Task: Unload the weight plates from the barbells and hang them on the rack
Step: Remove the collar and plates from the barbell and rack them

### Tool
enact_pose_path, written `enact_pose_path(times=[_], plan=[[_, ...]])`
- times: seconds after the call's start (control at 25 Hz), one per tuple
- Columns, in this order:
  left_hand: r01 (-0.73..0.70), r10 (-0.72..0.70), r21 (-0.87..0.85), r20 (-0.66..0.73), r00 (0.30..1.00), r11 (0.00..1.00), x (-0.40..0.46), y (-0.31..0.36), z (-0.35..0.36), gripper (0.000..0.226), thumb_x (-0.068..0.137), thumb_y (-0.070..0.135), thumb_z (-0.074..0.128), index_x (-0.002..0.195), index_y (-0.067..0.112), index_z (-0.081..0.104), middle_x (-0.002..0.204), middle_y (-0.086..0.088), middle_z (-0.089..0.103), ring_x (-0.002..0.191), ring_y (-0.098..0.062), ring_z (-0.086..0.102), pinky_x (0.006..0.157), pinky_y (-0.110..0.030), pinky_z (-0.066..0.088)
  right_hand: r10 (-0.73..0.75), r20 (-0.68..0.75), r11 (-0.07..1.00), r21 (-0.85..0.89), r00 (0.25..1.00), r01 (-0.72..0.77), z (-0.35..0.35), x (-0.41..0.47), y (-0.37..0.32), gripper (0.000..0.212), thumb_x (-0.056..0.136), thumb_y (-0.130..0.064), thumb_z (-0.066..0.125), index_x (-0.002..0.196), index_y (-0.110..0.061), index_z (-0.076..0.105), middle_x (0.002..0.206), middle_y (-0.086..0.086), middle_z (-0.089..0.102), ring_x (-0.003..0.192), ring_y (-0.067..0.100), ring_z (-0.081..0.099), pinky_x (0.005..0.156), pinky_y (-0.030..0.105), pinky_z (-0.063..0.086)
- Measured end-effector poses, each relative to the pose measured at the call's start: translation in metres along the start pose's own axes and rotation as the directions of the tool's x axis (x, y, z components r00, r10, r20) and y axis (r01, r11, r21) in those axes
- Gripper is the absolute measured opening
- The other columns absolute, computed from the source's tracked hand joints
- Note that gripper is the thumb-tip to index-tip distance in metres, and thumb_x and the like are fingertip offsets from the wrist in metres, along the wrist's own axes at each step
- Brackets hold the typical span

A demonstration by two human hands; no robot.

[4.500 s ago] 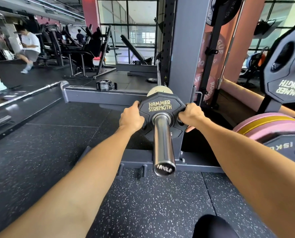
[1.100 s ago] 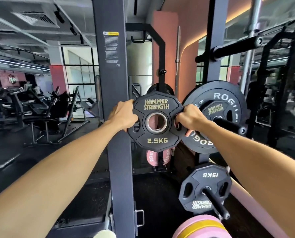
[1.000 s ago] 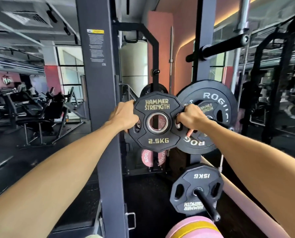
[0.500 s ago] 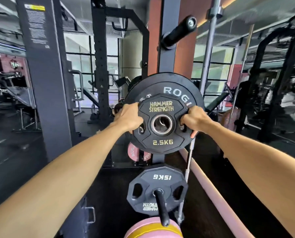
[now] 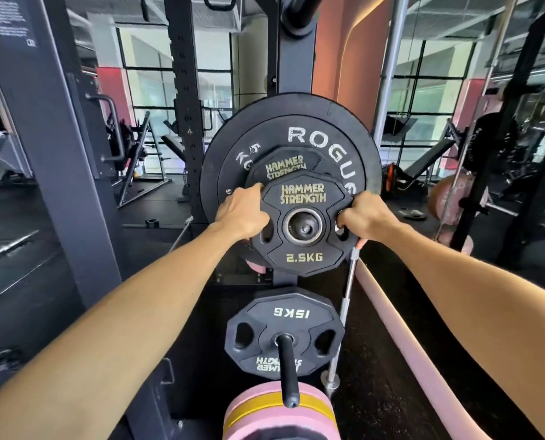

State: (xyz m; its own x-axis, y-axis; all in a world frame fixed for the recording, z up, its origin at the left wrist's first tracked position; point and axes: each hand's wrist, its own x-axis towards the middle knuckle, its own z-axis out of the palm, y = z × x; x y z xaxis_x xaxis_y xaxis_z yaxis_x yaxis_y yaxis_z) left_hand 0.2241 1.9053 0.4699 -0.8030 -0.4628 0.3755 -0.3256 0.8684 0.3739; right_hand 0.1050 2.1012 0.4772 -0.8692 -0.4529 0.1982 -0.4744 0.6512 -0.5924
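Head view: mid-frame, left hand (image 5: pixel 241 212) and right hand (image 5: pixel 368 215) clench the side slots of a matte black, many-sided 2.5KG plate (image 5: pixel 303 222), its steel-ringed hole over the rack's peg (image 5: pixel 304 229), before a round Rogue plate (image 5: pixel 328 134).

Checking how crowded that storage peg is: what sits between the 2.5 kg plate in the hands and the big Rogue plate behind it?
In the head view, one smaller black Hammer Strength plate sits between the black 2.5 kg plate and the large black Rogue plate.

Small plate (image 5: pixel 303 223) before large plate (image 5: pixel 322 138)
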Motion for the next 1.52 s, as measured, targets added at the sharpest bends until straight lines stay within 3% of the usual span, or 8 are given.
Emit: enact_pose_path(times=[0.2,0.36,0.48,0.6,0.84,1.04,1.28,1.52], plan=[[-0.015,0.009,0.106,0.058,0.998,0.994,0.03,-0.007,0.009,0.045,0.09,0.018,0.054,0.125,0.008,0.027,0.084,-0.012,0.061,0.067,-0.032,0.061,0.065,-0.04,0.046,-0.086,-0.007,0.98,-0.182,0.996,0.083,0.006,0.039,0.003,0.026,0.087,-0.025,0.056,0.071,-0.004,0.057,0.086,0.016,0.068,0.062,0.031,0.067,0.06,0.036,0.054],[-0.103,0.057,0.394,0.127,0.99,0.913,0.056,-0.011,0.005,0.062,0.097,0.038,0.047,0.137,0.007,0.011,0.093,-0.015,0.065,0.07,-0.031,0.06,0.067,-0.037,0.038,-0.173,-0.052,0.807,-0.58,0.984,0.111,0.006,0.06,0.007,0.06,0.095,-0.052,0.04,0.123,0.001,0.045,0.11,0.015,0.056,0.092,0.033,0.062,0.072,0.039,0.04],[-0.098,0.018,0.647,0.129,0.991,0.756,0.079,-0.007,0.006,0.067,0.099,0.052,0.034,0.143,0.009,0.008,0.12,-0.019,0.053,0.093,-0.036,0.057,0.07,-0.039,0.039,-0.252,-0.061,0.693,-0.708,0.966,0.136,0.006,0.082,0.008,0.063,0.095,-0.057,0.031,0.121,0.001,0.041,0.095,0.011,0.05,0.072,0.027,0.057,0.064,0.035,0.038],[-0.029,-0.055,0.691,0.099,0.994,0.722,0.089,-0.006,0.015,0.067,0.098,0.056,0.029,0.144,0.013,0.009,0.123,-0.021,0.047,0.088,-0.034,0.052,0.066,-0.038,0.041,-0.271,-0.082,0.64,-0.759,0.959,0.116,0.012,0.101,0.008,0.064,0.095,-0.058,0.027,0.123,-0.002,0.037,0.088,0.009,0.054,0.062,0.022,0.053,0.06,0.034,0.038],[0.032,-0.059,0.627,0.023,0.998,0.778,0.088,-0.009,0.019,0.063,0.095,0.055,0.037,0.14,0.015,0.015,0.094,-0.016,0.053,0.075,-0.032,0.051,0.06,-0.037,0.038,-0.244,-0.107,0.647,-0.759,0.964,0.079,0.015,0.109,0.008,0.06,0.096,-0.055,0.029,0.123,-0.002,0.034,0.071,0.007,0.046,0.066,0.023,0.053,0.061,0.033,0.036],[0.102,-0.157,0.56,0.051,0.986,0.822,0.079,0.005,0.02,0.062,0.1,0.042,0.034,0.148,0.014,0.006,0.073,-0.006,0.056,0.065,-0.024,0.052,0.069,-0.034,0.034,-0.048,-0.085,0.748,-0.664,0.995,-0.021,0.018,0.092,-0.005,0.052,0.1,-0.049,0.026,0.124,-0.005,0.037,0.093,0.009,0.049,0.081,0.025,0.052,0.073,0.035,0.035],[0.052,-0.113,0.394,0.133,0.985,0.918,0.049,-0.021,0.005,0.061,0.089,0.056,0.051,0.136,0.024,0.029,0.116,-0.009,0.055,0.097,-0.033,0.056,0.076,-0.038,0.038,-0.117,-0.068,0.869,-0.49,0.991,0.069,0.025,0.072,0.01,0.038,0.097,-0.041,0.043,0.115,-0.008,0.037,0.107,0.013,0.063,0.094,0.033,0.062,0.074,0.038,0.039],[0.066,-0.098,0.156,0.206,0.974,0.986,0.016,-0.065,-0.018,0.05,0.078,0.064,0.057,0.118,0.038,0.042,0.117,0.0,0.045,0.107,-0.027,0.049,0.093,-0.047,0.044,-0.25,-0.099,0.95,-0.219,0.963,0.224,0.027,0.043,-0.001,0.027,0.091,-0.038,0.045,0.103,-0.015,0.055,0.102,0.014,0.066,0.096,0.035,0.059,0.083,0.042,0.049]])
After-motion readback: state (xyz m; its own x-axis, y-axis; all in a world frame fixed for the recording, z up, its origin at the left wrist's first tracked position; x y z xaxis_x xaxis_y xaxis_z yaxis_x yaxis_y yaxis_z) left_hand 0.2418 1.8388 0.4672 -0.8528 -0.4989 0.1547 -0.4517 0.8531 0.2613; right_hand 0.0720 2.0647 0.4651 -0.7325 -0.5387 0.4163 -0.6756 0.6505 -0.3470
